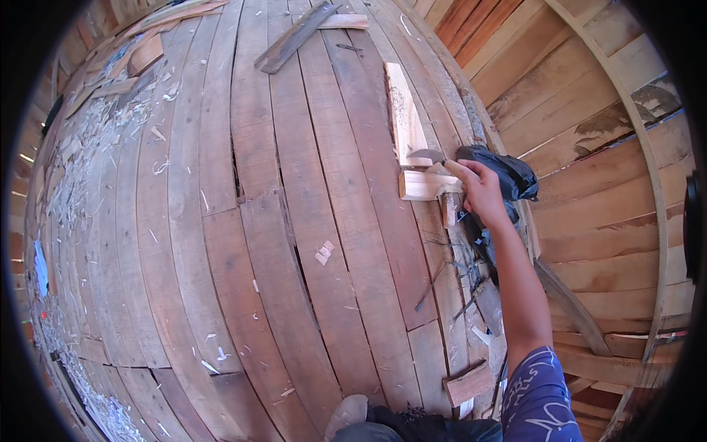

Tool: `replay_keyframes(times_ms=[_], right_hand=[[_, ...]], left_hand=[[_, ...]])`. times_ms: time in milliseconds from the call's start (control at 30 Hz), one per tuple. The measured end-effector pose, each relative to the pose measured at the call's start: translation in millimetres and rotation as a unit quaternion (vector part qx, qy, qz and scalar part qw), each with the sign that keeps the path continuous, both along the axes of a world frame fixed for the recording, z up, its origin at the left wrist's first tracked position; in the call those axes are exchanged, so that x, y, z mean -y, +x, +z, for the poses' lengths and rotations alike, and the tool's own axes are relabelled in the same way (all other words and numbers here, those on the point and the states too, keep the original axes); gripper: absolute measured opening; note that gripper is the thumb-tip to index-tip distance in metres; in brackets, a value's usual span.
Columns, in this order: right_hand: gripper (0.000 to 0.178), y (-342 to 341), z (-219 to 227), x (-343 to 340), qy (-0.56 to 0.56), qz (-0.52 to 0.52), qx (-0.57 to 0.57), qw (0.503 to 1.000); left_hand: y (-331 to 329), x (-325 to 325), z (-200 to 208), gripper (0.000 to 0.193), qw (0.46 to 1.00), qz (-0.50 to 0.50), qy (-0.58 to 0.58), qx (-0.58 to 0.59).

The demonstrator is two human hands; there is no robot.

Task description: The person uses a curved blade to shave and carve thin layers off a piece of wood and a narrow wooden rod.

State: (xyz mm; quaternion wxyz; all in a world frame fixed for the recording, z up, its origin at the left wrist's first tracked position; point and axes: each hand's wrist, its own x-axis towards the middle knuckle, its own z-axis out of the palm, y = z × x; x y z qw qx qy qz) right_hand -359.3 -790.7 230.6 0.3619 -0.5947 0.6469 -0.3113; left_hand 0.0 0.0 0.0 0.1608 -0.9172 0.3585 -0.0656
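My right hand [482,190] reaches out at the right side of the plank floor [324,191]. Its fingers are closed round the pale handle of a small knife with a short, curved dark blade [427,155]. The blade points left, over the lower end of a long, tapered pale board [402,118]. Just below the blade lies a short light wood block [421,187], nearly touching that board. Beside the hand, against the wall, sits a crumpled black plastic bag [508,171]. My left hand is out of view.
A board wall [589,206] rises on the right, with a loose slat [571,306] leaning there. Wood shavings [88,169] cover the floor's left side. A grey plank [298,37] lies far ahead. Near my feet is a reddish wood piece [469,383].
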Motion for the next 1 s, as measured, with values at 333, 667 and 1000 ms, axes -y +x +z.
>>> replay_keyframes(times_ms=[333, 667, 1000], right_hand=[[0.030, -22, 38, -40, 0.220, 0.046, 0.224, 0.948], [0.028, -1, -21, -72, -0.110, 0.100, -0.065, 0.987], [0.029, -14, 14, -219, 0.001, 0.187, -0.109, 0.976]], left_hand=[[-7, 25, 16, 0.063, 0.997, -0.027, 0.011, 0.065], [2, 24, 18, 0.070, 0.999, -0.030, -0.008, 0.040], [0, 14, 20, 0.084, 0.991, 0.074, -0.090, -0.063]])
